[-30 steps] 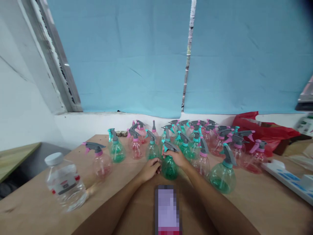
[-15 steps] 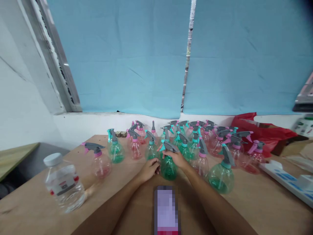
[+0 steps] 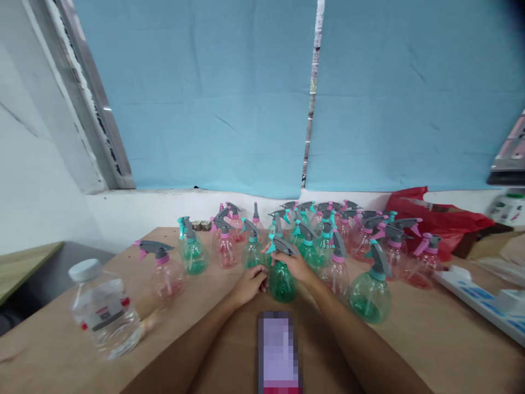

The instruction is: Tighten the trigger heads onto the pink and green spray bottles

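Note:
A green spray bottle (image 3: 281, 282) with a grey trigger head stands on the wooden table (image 3: 197, 323) in front of me. My right hand (image 3: 298, 266) is closed round its neck just under the trigger. My left hand (image 3: 249, 284) presses its curled fingers against the bottle's left side. Behind it stand several more green and pink spray bottles (image 3: 328, 241) in a cluster.
A clear water bottle (image 3: 102, 312) with a white cap stands at the near left. A lone pink spray bottle (image 3: 164, 271) is left of the cluster. A red plastic bag (image 3: 438, 219) lies at the back right, a white and blue tray (image 3: 479, 301) at the right edge.
Both hands keep the same hold on the green bottle. Only the view has shifted slightly.

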Tool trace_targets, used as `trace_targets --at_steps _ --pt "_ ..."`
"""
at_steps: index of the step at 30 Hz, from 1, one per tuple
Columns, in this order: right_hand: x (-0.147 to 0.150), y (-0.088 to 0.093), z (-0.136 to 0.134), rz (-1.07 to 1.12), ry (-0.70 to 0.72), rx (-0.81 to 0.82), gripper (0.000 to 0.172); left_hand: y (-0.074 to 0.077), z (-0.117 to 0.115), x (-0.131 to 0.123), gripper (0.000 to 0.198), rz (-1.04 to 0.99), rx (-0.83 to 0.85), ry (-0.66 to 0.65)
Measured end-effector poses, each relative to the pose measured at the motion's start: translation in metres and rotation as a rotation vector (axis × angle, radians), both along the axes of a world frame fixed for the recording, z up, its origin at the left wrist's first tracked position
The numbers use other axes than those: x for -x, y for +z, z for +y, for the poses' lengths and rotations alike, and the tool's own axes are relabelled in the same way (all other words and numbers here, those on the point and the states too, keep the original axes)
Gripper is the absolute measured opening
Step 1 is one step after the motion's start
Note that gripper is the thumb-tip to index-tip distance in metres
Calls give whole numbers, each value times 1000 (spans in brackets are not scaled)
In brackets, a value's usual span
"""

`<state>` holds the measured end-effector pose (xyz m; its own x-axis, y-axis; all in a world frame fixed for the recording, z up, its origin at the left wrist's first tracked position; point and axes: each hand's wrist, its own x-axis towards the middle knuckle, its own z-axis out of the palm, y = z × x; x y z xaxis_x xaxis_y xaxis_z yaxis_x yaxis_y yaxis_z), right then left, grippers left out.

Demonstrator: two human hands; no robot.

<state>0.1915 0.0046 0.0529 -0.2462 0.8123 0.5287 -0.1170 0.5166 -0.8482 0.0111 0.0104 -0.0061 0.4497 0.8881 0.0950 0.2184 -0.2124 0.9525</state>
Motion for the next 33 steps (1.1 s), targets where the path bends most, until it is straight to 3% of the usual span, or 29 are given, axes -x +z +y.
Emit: trace_targets --at_steps 8,13,18,24,26,28,30,32,33 --pt "2 -4 3 49 -16 25 15 -2 2 0 28 10 5 -1" --pt "4 -6 1 83 -64 55 14 4 -6 0 40 1 -20 7" --pt "7 -7 2 64 -73 13 19 20 -26 -1 35 41 -341 33" --pt "5 -14 5 41 -115 11 15 43 -37 12 30 142 -614 336" --pt "4 -16 4 73 -78 31 16 52 -33 25 25 168 -748 395" --pt "6 -15 2 107 14 39 24 60 -26 41 21 123 -853 554" --pt "11 -12 -4 130 78 26 29 66 -17 56 30 126 -945 723" --pt "21 -10 -11 111 52 1 25 67 -7 69 44 127 -1029 896" --pt "27 -9 -15 81 9 -20 21 67 -3 75 49 130 -1034 914"
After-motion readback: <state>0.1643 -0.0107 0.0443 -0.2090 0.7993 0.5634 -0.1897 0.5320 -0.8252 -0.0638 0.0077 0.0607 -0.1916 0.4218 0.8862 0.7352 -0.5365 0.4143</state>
